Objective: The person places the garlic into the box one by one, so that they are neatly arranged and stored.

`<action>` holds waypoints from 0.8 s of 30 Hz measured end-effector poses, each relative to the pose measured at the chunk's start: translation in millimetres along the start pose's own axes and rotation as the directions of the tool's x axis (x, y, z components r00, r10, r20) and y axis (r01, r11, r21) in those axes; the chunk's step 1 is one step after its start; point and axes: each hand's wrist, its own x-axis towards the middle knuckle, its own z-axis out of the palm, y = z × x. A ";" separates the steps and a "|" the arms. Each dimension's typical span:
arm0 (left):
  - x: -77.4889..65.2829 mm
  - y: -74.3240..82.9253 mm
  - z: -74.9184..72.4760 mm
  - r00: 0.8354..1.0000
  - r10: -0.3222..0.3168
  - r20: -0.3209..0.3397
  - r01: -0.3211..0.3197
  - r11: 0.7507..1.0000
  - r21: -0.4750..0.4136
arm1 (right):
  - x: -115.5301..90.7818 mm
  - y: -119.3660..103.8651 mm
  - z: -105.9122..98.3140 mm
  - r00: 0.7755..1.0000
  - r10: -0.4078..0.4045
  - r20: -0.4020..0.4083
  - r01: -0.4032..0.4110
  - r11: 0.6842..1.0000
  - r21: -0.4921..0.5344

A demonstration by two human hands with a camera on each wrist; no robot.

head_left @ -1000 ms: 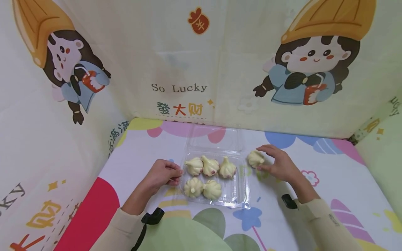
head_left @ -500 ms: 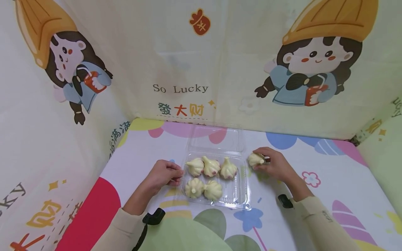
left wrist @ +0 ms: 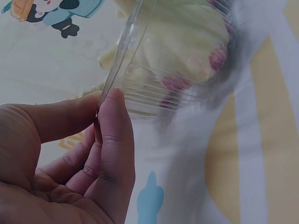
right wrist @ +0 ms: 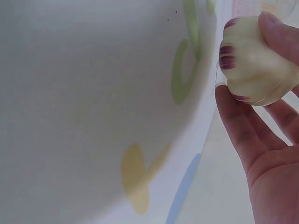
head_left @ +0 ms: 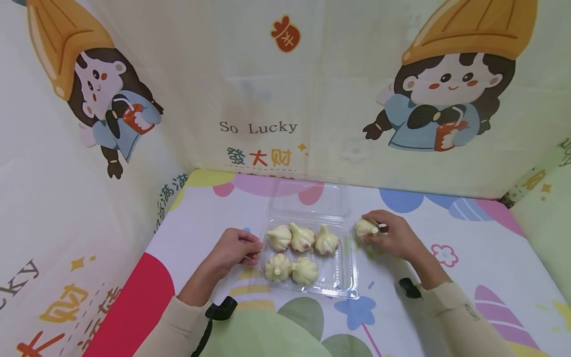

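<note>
A clear plastic clamshell box (head_left: 342, 277) lies on the table with its lid (head_left: 308, 199) folded back behind it. Inside sit several cream garlic bulbs (head_left: 305, 271) in two rows, and the right part of the front row is bare. My left hand (head_left: 235, 248) pinches the box's left rim between thumb and fingers, as the left wrist view shows up close. Right of the box, my right hand (head_left: 392, 235) holds another garlic bulb (right wrist: 254, 60) between thumb and fingertips. Purple streaks mark that bulb's base in the right wrist view.
A white tablecloth (head_left: 401, 307) with coloured prints covers the table. Behind it rises a cream cloth wall (head_left: 330, 99) with cartoon figures, and similar cloth stands at both sides. Black wrist straps (head_left: 221, 308) sit at both sleeves.
My right hand has closed its fingers around the loose garlic bulb, which has turned slightly in its grasp. The left hand stays at the box's rim.
</note>
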 end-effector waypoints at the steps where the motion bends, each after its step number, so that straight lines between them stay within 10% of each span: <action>1: 0.1 0.2 0.1 1.000 0.002 0.003 -0.002 1.000 0.001 | -0.6 -0.8 -0.7 1.000 -0.005 -0.004 0.005 1.000 -0.005; 24: 0.6 2.2 0.8 1.000 -0.007 0.003 0.007 1.000 0.010 | -12.3 -19.9 -9.2 0.998 -0.061 -0.031 0.061 0.998 -0.021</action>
